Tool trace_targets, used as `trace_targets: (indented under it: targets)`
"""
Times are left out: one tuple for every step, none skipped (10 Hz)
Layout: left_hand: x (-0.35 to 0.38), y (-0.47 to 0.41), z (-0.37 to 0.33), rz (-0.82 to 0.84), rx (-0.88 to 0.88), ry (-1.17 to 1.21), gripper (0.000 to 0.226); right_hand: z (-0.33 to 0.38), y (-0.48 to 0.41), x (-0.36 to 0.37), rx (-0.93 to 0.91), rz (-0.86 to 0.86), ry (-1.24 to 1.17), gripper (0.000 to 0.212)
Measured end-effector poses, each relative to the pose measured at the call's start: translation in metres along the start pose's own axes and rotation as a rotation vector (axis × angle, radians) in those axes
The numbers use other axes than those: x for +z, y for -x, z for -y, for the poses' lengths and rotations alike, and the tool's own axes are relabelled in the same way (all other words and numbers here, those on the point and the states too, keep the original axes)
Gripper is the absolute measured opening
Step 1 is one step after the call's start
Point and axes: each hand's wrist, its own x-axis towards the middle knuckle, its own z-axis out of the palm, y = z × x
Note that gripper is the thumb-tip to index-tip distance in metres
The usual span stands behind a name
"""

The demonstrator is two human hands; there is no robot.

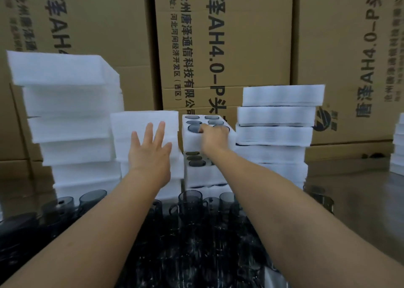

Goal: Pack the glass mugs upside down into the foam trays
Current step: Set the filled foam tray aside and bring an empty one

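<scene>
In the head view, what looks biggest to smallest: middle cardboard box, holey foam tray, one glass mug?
1. Middle cardboard box, by far the largest.
2. Foam tray.
3. Glass mug, smallest even though it stands nearer the camera.

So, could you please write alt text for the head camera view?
A person's right hand rests, fingers curled, on a foam tray holding dark glass mugs, while the open left hand is spread before a neighbouring foam stack. In the foreground loose mugs crowd together; printed cardboard boxes stand behind.
</scene>
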Motion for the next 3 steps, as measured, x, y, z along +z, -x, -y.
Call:
trace_targets:
  targets:
    - [0.006, 0.004, 0.006, 0.019, -0.013, 0.065, 0.067, -0.010, 0.014, 0.008, 0.036, 0.039, -0.009, 0.045]
    - [0.010, 0.017, -0.002, 0.057, -0.005, 0.199, 0.069, -0.022, 0.025, 0.015, -0.003, 0.235, 0.132, 0.062]
    - [0.005, 0.036, -0.019, 0.040, 0.024, 0.419, 0.068, -0.027, 0.037, -0.002, -0.111, 0.313, 0.137, 0.080]
